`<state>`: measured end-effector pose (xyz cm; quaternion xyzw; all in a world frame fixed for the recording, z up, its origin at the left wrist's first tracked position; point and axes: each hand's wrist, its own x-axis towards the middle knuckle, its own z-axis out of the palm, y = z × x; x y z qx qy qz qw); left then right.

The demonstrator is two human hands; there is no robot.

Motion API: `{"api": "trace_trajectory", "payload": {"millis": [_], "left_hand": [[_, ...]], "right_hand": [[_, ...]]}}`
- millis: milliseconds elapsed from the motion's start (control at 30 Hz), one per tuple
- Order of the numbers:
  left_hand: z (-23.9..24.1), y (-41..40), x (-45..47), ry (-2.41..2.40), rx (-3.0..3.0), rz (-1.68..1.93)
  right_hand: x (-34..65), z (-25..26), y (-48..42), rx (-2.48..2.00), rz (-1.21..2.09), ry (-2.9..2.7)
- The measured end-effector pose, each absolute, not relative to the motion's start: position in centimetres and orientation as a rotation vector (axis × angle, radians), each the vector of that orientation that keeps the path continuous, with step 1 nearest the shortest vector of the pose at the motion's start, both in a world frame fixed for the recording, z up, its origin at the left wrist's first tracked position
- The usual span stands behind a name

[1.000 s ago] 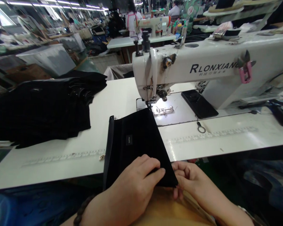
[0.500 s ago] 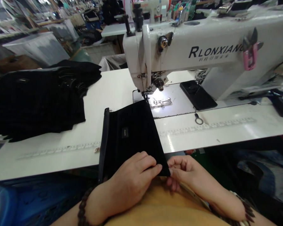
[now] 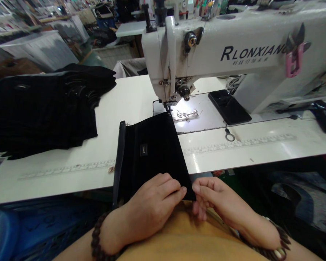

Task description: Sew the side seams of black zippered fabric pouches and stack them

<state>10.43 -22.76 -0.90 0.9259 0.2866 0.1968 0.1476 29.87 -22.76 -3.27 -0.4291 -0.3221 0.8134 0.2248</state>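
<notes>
A flat black fabric piece [image 3: 163, 141] with a small label [image 3: 143, 149] lies over the table's front edge. Its far right corner reaches under the needle area of the white sewing machine [image 3: 206, 54]. A stiff dark strip [image 3: 120, 156] runs along its left side. My left hand [image 3: 152, 203] lies over the near part of the fabric, fingers bent and closed on it; the thumb is mostly hidden. At the near right corner, my right hand [image 3: 214, 194] pinches the fabric edge between thumb and fingers.
Stacked black fabric pieces [image 3: 43, 105] cover the table's left side. A black phone [image 3: 229, 107] lies by the machine's base, near a metal ring [image 3: 229, 135]. Pink-handled snips [image 3: 295, 61] hang on the machine arm. A blue crate [image 3: 54, 224] stands below left.
My right fingertips have shifted slightly up along the fabric's right edge. The view has tilted slightly; the left hand and fabric look nearly unchanged.
</notes>
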Motion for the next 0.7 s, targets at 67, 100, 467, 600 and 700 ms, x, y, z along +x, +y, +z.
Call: {"api": "trace_trajectory", "payload": {"millis": [67,100,467,600,700], "left_hand": [[-0.8,-22.7,10.6,0.825,2.694,0.571],[-0.7,-22.7,10.6,0.827,2.711,0.572],[-0.1,-22.8,10.6,0.755,2.881,0.81],[0.7,-22.7,10.4,0.77,2.845,0.851],[1.0,-22.7,10.4,0.787,2.811,0.832]], "right_hand": [[29.9,-3.3,-22.8,-1.19,2.248,-0.907],[29.9,-3.3,-22.8,-1.19,2.254,-0.904],[30.3,-2.8,-23.1,-1.161,2.103,-1.165],[31.8,-2.1,-23.2,-1.067,0.948,-2.06],[32.0,-1.1,-22.8,-0.728,0.347,-2.383]]}}
